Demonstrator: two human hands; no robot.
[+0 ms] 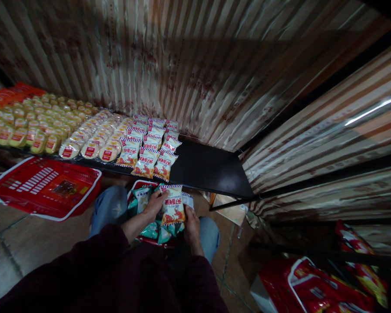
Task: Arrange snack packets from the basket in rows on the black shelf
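A white and orange snack bag (173, 208) with a striped edge is held up between my two hands. My left hand (156, 203) pinches its upper left side, and my right hand (191, 222) has its fingers curled at the bag's right edge. Beneath the bag, a red basket (144, 184) between my knees holds several green bags (150, 230). Similar white and orange bags (146, 162) stand in rows on the black shelf (211, 168) in front of me.
Round packs (91, 148) and yellow packs (39, 141) fill the shelf's left part. A red basket (42, 184) with a few packs lies on the floor at left. Red bags (316, 282) are at lower right, near black rack bars (313, 182).
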